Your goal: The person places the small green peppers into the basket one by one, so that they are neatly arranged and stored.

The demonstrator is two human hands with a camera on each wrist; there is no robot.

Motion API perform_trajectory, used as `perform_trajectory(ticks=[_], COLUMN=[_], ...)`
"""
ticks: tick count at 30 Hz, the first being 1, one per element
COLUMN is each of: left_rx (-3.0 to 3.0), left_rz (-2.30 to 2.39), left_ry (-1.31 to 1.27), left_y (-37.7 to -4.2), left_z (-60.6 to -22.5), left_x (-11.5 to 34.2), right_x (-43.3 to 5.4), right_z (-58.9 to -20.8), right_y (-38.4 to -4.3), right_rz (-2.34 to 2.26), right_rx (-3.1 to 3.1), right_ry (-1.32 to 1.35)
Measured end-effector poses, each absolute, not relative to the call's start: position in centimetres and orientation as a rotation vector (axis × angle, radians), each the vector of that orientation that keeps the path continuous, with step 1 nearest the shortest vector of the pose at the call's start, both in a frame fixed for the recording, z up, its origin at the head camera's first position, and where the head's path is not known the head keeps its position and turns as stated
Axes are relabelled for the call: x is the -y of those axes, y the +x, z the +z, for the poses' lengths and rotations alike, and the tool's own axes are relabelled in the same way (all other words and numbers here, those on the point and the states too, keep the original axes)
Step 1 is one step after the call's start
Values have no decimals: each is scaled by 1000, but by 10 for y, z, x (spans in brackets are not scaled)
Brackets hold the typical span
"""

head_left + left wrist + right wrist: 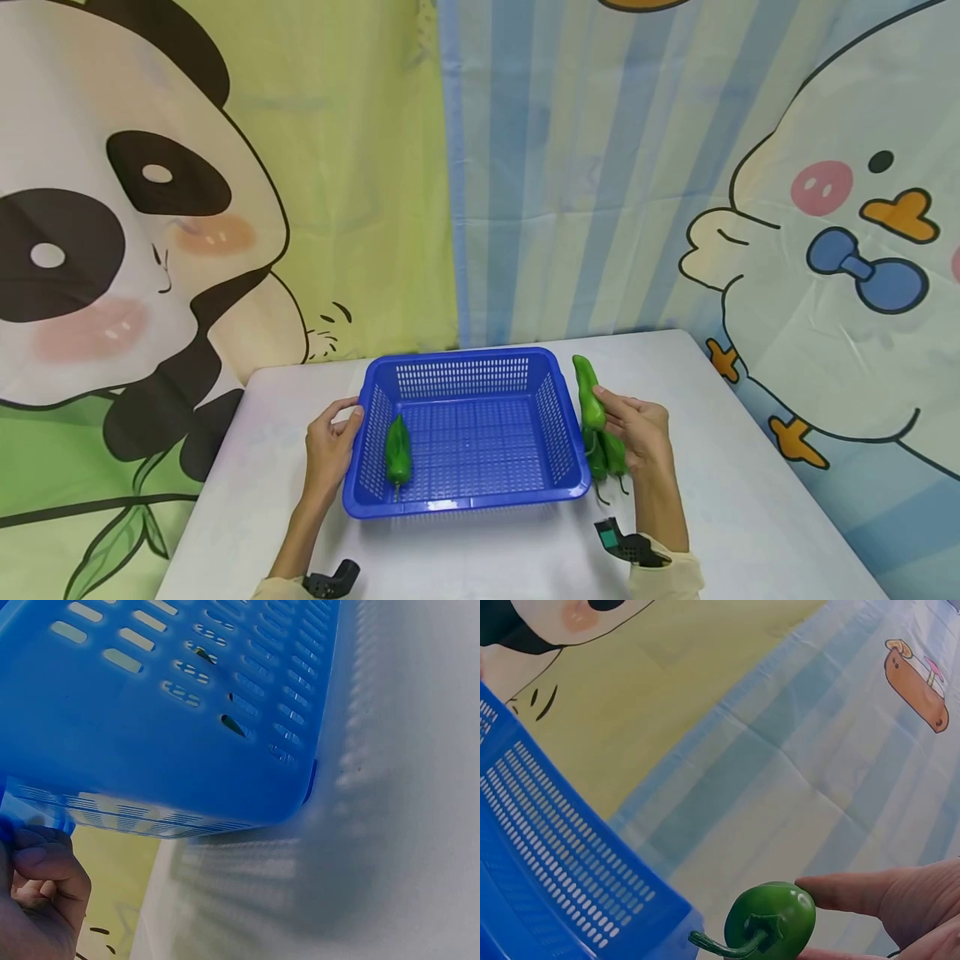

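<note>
Left hand point(330, 443), curled, grips blue basket point(480, 502); right hand point(639, 425) pinches green pepper point(587, 390).

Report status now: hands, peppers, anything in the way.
Left hand gripping blue basket by its rim. Right hand pinching green pepper at basket's right side. Another pepper inside, more peppers on table. Nothing seen blocking basket's open top.

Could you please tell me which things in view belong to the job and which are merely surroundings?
In use:
blue basket, held by the left grip
pepper inside it
held pepper, in the right grip
other peppers beside the basket

Surroundings:
white table
panda curtain
striped curtain
</note>
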State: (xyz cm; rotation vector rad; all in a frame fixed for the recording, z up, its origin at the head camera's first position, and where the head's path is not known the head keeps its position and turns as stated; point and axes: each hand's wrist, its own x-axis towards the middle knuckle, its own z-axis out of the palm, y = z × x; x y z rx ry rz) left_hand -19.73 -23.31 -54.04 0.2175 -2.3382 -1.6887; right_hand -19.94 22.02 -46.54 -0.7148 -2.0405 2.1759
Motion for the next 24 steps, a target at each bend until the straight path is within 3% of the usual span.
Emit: perform_trajectory(ticks=[24], left_rx=[2326], left_rz=[-1687], left_ry=[213], left_y=[-197], left_z=[-542], left_x=[232], right_x=[-194], right_z=[-455], right_y=[-201], right_rz=[2291], right_rx=[2040], right_ry=[-614])
